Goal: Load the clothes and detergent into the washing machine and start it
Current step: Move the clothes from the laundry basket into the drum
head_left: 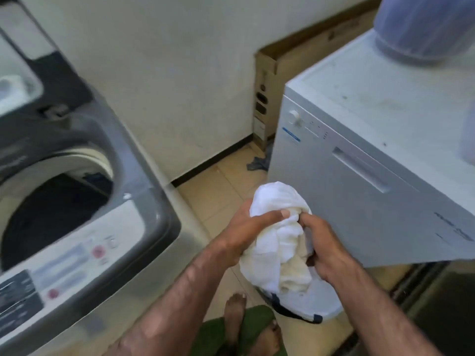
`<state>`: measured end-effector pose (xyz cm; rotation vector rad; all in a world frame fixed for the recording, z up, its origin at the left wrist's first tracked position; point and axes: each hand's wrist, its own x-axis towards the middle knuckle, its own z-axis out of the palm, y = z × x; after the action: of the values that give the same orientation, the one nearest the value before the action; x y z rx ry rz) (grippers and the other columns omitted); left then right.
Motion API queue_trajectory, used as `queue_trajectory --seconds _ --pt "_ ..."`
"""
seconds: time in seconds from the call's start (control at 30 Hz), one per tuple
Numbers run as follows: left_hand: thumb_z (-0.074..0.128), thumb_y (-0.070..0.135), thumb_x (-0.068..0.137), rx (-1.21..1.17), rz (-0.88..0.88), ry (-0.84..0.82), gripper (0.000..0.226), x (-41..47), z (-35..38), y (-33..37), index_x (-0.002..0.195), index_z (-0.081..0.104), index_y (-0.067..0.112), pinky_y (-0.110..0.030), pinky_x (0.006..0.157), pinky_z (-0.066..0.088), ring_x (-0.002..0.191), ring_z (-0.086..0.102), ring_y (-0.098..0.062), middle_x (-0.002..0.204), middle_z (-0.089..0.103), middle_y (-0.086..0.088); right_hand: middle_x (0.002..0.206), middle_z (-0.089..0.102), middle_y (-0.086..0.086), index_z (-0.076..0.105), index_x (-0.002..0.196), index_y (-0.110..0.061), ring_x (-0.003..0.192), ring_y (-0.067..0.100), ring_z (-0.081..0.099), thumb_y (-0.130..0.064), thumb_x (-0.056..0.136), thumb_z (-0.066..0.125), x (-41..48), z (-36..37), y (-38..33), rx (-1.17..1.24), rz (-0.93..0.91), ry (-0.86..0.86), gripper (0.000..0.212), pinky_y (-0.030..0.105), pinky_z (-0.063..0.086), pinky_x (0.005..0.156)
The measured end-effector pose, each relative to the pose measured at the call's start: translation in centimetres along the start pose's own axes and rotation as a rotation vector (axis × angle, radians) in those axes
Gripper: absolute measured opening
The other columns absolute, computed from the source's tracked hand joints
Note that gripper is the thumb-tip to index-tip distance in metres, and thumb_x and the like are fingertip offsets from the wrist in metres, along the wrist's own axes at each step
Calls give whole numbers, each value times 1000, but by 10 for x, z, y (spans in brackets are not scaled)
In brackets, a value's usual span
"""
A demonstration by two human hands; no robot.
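A bundled white cloth [276,227] is held up between both hands above the floor, right of the washer. My left hand [244,232] grips its left side with the thumb across the front. My right hand [323,245] pinches its right side. The grey top-loading washing machine [144,201] stands at the left with its lid up. Its drum [51,217] is open and dark clothes lie inside. The control panel [64,265] with red buttons faces me. No detergent is clearly visible.
A white laundry basket [321,301] with a dark strap sits on the tiled floor under the cloth. A white appliance [372,160] stands at the right with a bluish container [424,27] on top. A cardboard box [264,98] leans on the wall. My bare foot [234,314] rests on a green mat [252,327].
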<state>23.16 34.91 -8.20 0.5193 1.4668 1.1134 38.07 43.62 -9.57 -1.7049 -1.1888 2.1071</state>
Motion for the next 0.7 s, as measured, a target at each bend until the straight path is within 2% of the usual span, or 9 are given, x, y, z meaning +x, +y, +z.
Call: queue_trajectory --seconds 0.03,0.13,0.23,0.33,0.43,0.57,0.7 --pt "83 43 81 -35 23 41 48 -29 -25 21 125 68 31 -51 99 58 107 75 -21 116 78 0 94 81 9 79 100 -21 86 33 75 -38 68 64 -20 29 -21 -36 -23 -65 39 38 56 66" --pt "84 46 79 -33 67 85 53 -37 -40 50 128 66 33 -53 99 57 108 75 -24 119 77 -1 94 80 10 79 100 -19 84 31 74 -29 77 61 -26 49 -52 -65 -98 -89 31 37 57 66" --pt "79 38 86 -101 128 186 40 -80 -85 82 123 70 27 -53 99 57 107 75 -27 116 78 -6 103 80 11 78 110 -19 94 33 75 -29 79 61 -51 107 -87 -137 -164 -182 36 41 60 69" --pt "78 38 88 -136 155 283 30 -117 -125 107 116 72 29 -49 96 60 102 77 -25 110 80 -4 103 80 9 78 109 -20 96 34 76 -33 74 63 -74 162 -112 -195 -219 -239 40 41 59 68" --pt "79 46 84 -135 190 344 41 -147 -172 121 122 68 32 -48 95 60 104 76 -24 113 79 -1 99 81 6 78 108 -21 93 32 77 -35 73 65 -91 217 -124 -238 -251 -289 40 41 61 69" --pt "75 42 89 -153 226 411 28 -179 -237 131 115 70 31 -43 88 63 99 78 -22 108 80 -2 98 81 6 78 107 -23 93 32 77 -37 77 65 -104 292 -131 -271 -278 -341 35 49 65 75" --pt "79 46 85 -172 242 501 38 -204 -307 126 118 69 30 -42 88 63 99 78 -21 110 79 -2 99 81 8 79 104 -20 95 33 77 -35 81 65 -107 372 -126 -310 -273 -399 31 56 61 82"
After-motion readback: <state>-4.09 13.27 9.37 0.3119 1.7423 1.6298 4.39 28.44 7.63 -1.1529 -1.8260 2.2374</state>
